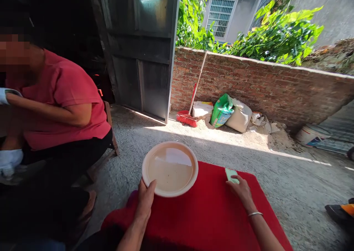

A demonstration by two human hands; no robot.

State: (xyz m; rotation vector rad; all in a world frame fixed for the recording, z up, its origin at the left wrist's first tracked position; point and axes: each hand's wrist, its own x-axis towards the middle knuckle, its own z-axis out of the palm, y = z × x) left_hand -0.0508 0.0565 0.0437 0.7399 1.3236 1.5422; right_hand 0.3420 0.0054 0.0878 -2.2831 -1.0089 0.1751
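A pale beige basin (147,157) of clear water stands at the left part of a red cloth-covered surface (204,214), with a few dark specks in the water. My left hand (145,197) is closed on the basin's near left rim, thumb over the edge and fingers hidden beneath. Toward the far right corner of the red cloth, my right hand (241,187) grips a small pale green rectangular block (230,173) between thumb and fingers. Whether the block is a sponge or a bar of soap I cannot tell. A bangle circles the right wrist.
On the left a person in a red shirt (74,85) and white gloves sits on a wooden chair (110,133). Beyond are a dark metal door (138,59), a brick wall (265,85), a red broom (189,119) and a green sack (221,112). A shoe (339,214) shows at right.
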